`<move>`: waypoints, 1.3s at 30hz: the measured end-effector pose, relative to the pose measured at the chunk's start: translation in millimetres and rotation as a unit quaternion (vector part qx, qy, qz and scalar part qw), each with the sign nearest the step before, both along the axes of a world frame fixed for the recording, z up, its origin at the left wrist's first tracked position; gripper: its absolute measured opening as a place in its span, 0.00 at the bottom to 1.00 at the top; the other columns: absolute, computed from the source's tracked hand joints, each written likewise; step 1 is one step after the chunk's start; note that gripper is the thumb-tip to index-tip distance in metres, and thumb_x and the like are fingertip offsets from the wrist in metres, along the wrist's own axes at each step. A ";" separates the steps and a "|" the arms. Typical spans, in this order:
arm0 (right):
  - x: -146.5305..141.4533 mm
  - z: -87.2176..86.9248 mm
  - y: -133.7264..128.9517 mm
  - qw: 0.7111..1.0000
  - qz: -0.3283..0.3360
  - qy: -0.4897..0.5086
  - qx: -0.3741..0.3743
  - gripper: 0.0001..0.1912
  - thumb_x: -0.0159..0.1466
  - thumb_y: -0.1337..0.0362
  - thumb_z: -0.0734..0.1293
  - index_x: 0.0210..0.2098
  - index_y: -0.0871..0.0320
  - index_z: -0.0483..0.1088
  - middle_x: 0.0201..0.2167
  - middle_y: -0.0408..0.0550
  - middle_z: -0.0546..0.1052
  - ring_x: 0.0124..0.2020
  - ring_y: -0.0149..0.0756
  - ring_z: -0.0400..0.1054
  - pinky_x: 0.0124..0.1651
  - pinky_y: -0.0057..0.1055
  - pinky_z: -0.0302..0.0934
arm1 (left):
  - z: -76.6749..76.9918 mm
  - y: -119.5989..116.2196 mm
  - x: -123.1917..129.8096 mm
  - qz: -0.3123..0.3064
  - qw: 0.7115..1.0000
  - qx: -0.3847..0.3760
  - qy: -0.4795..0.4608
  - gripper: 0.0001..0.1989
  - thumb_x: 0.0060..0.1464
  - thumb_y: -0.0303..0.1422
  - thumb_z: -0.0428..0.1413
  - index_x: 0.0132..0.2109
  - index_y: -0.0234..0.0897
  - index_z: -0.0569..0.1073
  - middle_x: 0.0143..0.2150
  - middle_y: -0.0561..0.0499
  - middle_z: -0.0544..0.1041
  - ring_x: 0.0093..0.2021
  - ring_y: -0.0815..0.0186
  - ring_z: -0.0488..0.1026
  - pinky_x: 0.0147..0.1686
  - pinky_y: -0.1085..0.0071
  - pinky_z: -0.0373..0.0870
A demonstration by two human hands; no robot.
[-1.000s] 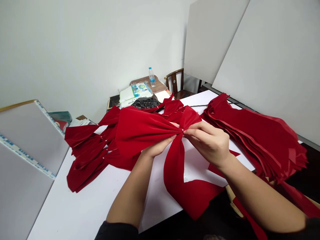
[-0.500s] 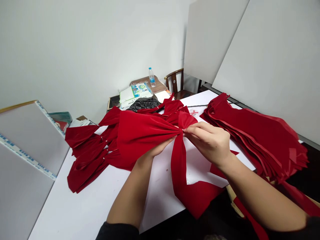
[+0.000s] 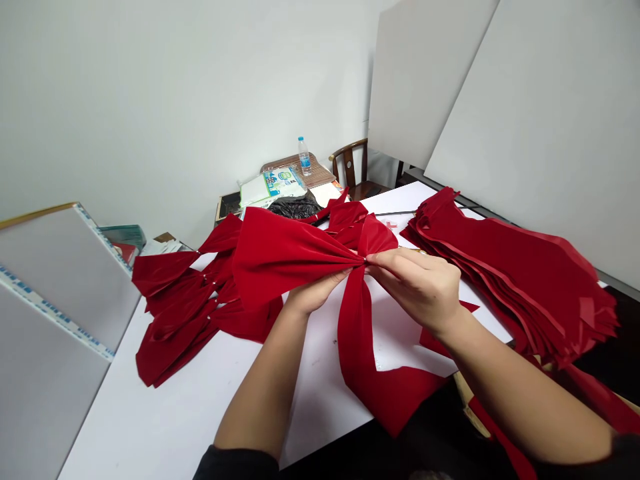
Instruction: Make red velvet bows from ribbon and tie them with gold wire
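Observation:
A red fabric bow (image 3: 285,257) hangs above the white table (image 3: 200,393), gathered into pleats at its middle. My left hand (image 3: 320,290) holds it from below and behind, its fingers partly hidden by the cloth. At the gathered middle, my right hand (image 3: 420,280) pinches with thumb and forefinger beside a small pale spot. A long red tail (image 3: 357,333) drops from there to the table's front edge. Several gathered red bows (image 3: 175,320) lie at the left. On the right is a thick stack of flat red cloth pieces (image 3: 520,267).
Behind the bows are a black plastic bag (image 3: 293,205), a water bottle (image 3: 304,157) on a woven tray (image 3: 320,175) and a wooden chair (image 3: 353,167). White panels (image 3: 45,280) stand at the left, larger ones at the right.
The broad left loop of the bow has tilted, its lower edge rising and uncovering more of my left hand. My right hand keeps its pinch at the middle.

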State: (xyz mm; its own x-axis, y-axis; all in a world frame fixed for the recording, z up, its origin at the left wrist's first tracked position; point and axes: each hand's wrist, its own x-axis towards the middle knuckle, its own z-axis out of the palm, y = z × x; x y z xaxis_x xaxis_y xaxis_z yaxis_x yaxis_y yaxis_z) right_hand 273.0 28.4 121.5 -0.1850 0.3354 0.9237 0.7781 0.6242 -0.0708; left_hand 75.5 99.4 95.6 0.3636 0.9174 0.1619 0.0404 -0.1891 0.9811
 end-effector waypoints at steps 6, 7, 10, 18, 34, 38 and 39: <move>-1.1 0.6 0.1 1.000 -0.020 -0.005 0.011 0.06 0.68 0.67 0.72 0.45 0.58 0.75 0.31 0.41 0.81 0.29 0.26 0.76 0.35 0.20 0.69 | 2.6 -3.4 1.3 0.004 1.000 -0.022 0.006 0.18 0.55 0.40 0.64 0.52 0.39 0.79 0.62 0.47 0.78 0.69 0.47 0.68 0.71 0.50 0.65; -1.1 1.0 0.1 1.000 -0.023 -0.006 0.011 0.06 0.68 0.66 0.72 0.45 0.58 0.75 0.31 0.41 0.81 0.29 0.25 0.76 0.34 0.20 0.69 | 3.7 -3.4 1.7 -0.007 0.999 -0.032 0.002 0.17 0.56 0.38 0.63 0.52 0.38 0.79 0.61 0.48 0.78 0.70 0.48 0.68 0.72 0.50 0.64; -0.6 2.0 0.0 1.000 -0.027 -0.005 0.009 0.06 0.69 0.66 0.72 0.45 0.58 0.75 0.31 0.41 0.81 0.28 0.25 0.76 0.34 0.20 0.69 | 9.5 -3.3 3.8 -0.053 0.997 -0.058 -0.020 0.14 0.59 0.33 0.59 0.52 0.39 0.80 0.59 0.49 0.80 0.71 0.50 0.67 0.72 0.51 0.63; 1.0 1.5 1.3 1.000 -0.017 -0.005 -0.008 0.02 0.70 0.66 0.71 0.42 0.57 0.77 0.34 0.43 0.82 0.29 0.26 0.75 0.30 0.21 0.67 | 21.7 -2.3 7.8 -0.088 0.994 -0.040 -0.053 0.09 0.55 0.32 0.63 0.44 0.39 0.80 0.55 0.48 0.81 0.70 0.49 0.67 0.71 0.50 0.64; 1.4 1.3 2.6 0.999 0.030 0.024 -0.037 0.03 0.68 0.69 0.72 0.42 0.57 0.79 0.35 0.44 0.81 0.32 0.26 0.76 0.33 0.21 0.69 | 1.9 6.0 7.6 -0.076 0.996 0.000 -0.054 0.12 0.54 0.41 0.67 0.41 0.39 0.81 0.49 0.47 0.83 0.61 0.50 0.74 0.69 0.49 0.65; 1.1 0.3 3.8 0.999 0.021 0.022 -0.038 0.05 0.67 0.71 0.72 0.43 0.59 0.79 0.34 0.46 0.80 0.31 0.28 0.73 0.32 0.24 0.66 | -1.4 7.6 9.1 -0.075 0.995 -0.008 -0.068 0.11 0.54 0.40 0.67 0.39 0.38 0.81 0.47 0.47 0.83 0.58 0.52 0.75 0.67 0.51 0.67; 1.0 0.3 4.6 0.999 0.009 0.017 -0.031 0.06 0.67 0.71 0.72 0.44 0.59 0.79 0.35 0.47 0.80 0.32 0.29 0.73 0.33 0.26 0.66 | -2.6 7.7 9.7 -0.071 0.994 -0.013 -0.076 0.10 0.53 0.39 0.68 0.39 0.38 0.81 0.47 0.47 0.83 0.58 0.52 0.75 0.67 0.52 0.67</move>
State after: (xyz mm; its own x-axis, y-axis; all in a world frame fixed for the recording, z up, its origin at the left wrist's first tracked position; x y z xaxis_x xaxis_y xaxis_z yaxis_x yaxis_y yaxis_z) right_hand 274.0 33.0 121.8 -0.1595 0.3884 0.9076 0.7632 0.6316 -0.1361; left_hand 85.1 107.2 92.9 0.4633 0.8629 0.2018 -0.1337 -0.1570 0.9785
